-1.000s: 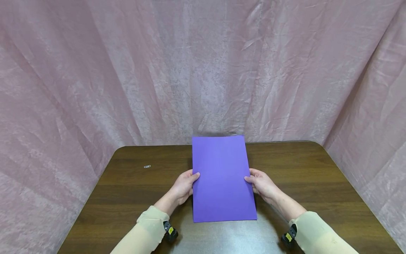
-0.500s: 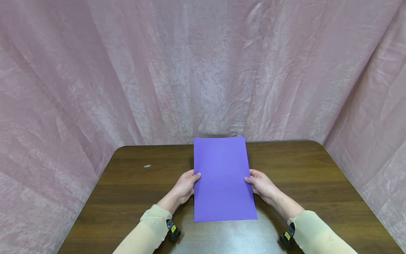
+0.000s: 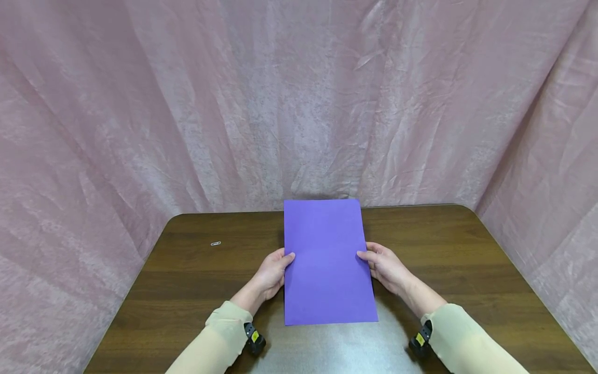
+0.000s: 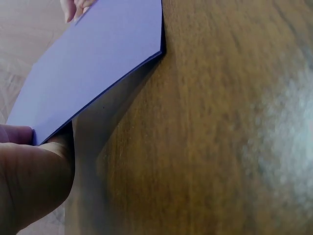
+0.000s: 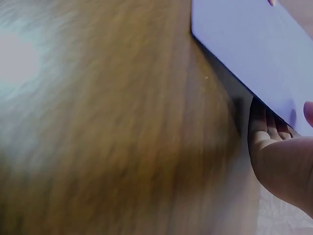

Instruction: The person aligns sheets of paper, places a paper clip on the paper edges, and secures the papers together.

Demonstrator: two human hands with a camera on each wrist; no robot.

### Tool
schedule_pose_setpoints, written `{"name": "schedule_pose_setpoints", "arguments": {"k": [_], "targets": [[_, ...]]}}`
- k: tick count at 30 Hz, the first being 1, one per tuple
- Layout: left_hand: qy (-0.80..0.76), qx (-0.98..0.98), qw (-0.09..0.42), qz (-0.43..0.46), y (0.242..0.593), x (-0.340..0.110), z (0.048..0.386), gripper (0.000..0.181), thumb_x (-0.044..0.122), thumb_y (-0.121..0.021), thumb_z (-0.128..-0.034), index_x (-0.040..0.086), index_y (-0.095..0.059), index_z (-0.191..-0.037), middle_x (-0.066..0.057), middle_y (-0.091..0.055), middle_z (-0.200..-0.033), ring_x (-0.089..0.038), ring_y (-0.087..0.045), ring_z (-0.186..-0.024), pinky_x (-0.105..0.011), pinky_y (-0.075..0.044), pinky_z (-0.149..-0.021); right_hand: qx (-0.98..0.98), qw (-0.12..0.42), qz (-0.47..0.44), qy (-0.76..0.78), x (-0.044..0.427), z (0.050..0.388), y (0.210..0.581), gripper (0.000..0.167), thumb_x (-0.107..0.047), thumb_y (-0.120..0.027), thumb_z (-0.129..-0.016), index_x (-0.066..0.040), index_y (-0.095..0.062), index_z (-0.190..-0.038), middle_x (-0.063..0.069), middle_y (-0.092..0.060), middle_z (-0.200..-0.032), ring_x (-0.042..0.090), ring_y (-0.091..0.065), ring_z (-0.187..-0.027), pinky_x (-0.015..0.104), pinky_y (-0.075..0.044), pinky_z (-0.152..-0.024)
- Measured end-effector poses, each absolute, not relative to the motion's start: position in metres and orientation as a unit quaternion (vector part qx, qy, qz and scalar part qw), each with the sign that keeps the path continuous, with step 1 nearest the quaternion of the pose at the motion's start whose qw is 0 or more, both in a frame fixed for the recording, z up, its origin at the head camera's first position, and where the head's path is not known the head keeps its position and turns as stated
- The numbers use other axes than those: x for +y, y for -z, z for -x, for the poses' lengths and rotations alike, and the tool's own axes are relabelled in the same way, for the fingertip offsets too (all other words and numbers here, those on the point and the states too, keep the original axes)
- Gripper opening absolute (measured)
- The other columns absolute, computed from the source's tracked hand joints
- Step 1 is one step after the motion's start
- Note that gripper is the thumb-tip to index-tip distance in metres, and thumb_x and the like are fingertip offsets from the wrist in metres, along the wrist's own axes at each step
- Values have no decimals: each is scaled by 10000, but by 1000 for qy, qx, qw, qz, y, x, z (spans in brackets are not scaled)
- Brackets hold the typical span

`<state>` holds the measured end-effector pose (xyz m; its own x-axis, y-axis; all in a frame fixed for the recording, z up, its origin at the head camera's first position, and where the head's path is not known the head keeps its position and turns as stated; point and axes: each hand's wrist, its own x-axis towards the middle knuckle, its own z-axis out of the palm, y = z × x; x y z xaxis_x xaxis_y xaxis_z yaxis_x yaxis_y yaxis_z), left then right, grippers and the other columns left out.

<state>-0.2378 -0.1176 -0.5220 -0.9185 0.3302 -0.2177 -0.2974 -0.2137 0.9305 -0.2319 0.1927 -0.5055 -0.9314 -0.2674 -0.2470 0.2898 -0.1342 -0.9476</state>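
A rectangular sheet of purple paper (image 3: 327,270) is held between both hands over the middle of the table, its far edge tilted up. My left hand (image 3: 270,274) pinches its left edge, thumb on top and fingers underneath. The right hand (image 3: 386,267) pinches the opposite edge the same way. In the left wrist view the paper (image 4: 93,58) stands off the wood, with a shadow below it. Fingers of the right hand (image 5: 286,164) show beneath the paper (image 5: 254,54) in the right wrist view. Whether it is one sheet or more, I cannot tell.
A small white paper clip (image 3: 216,243) lies on the brown wooden table (image 3: 187,280) at the far left. Pink curtains (image 3: 317,104) hang behind the table's rear edge and along its sides.
The right hand has shifted slightly up along the paper's right edge. The left hand still grips its edge in nearly the same place. The paper has barely moved.
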Motion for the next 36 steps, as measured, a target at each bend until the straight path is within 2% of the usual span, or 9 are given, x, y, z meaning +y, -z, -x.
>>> {"name": "schedule_pose_setpoints", "arguments": {"k": [10,22,36], "targets": [[-781,591,201,-19,522,-115,236,285,110,-384,-1109,-75,-466,-1310,-51,-716,-940,-154,-710,-819,-303,-593,-709,554,213,-8,805,187,240,511,307,-93,-505,-1069,-1,-451,-1357,34,-718,-1064,172,-691,-981,350,-558,-856],[-784,586,204,-24,521,-115,235,308,111,-369,-1112,-74,-450,-1345,-59,-721,-977,-169,-716,-856,-325,-598,-742,566,217,-27,795,182,237,511,241,-97,-522,-1066,-4,-511,-1288,63,-745,-989,195,-722,-906,359,-586,-787],[-781,589,205,-25,523,-117,234,321,133,-380,-1117,-81,-461,-1342,-76,-728,-982,-178,-722,-857,-325,-598,-736,580,204,-46,787,175,237,510,245,-94,-538,-1056,-16,-522,-1287,62,-748,-958,206,-728,-864,370,-594,-754]]}}
